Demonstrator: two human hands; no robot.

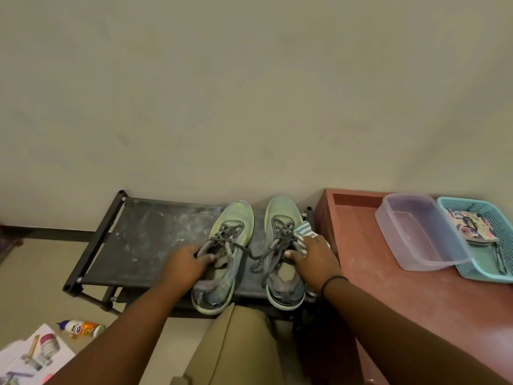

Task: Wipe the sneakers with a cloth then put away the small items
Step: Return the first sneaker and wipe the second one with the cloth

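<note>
Two pale green sneakers with grey laces stand side by side on a dusty black rack (144, 240), toes toward the wall. My left hand (186, 263) grips the collar of the left sneaker (233, 218). My right hand (313, 262) holds a striped cloth (304, 232) against the outer side of the right sneaker (280, 212), thumb at the tongue. Part of the cloth is hidden under that hand.
A red-brown table (388, 287) stands right of the rack, carrying a clear plastic box (416, 234) and a teal basket (488, 262) with a printed packet and pens. On the floor at left lie a small bottle (82, 327) and printed papers (33, 354). A wall rises behind.
</note>
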